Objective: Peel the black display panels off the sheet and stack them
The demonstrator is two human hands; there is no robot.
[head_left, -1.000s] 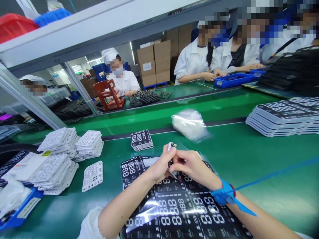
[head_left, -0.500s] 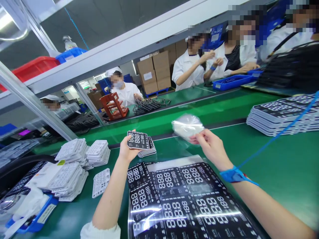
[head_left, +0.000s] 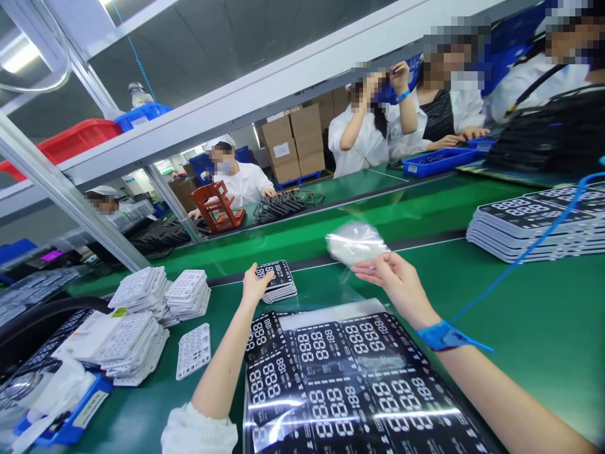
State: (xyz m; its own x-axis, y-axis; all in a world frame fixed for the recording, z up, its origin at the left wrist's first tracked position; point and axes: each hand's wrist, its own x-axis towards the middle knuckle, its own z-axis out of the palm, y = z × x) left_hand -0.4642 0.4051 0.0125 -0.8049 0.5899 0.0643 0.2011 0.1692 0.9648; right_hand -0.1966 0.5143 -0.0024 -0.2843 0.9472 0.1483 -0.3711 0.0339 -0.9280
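White moulded panels [head_left: 142,296] with rounded corners are stacked at the left of the green counter [head_left: 520,315]; the left hand [head_left: 255,287] is laid, fingers close together, on a small stack of glossy black display panels [head_left: 283,285], and a grip cannot be told. A shiny black printed sheet [head_left: 331,378] is spread nearest; the right hand [head_left: 397,284] is held with fingers loosely extended at crumpled clear film [head_left: 354,243], and whether it is pinched cannot be told.

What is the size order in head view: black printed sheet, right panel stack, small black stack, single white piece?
1. black printed sheet
2. right panel stack
3. small black stack, single white piece: alike
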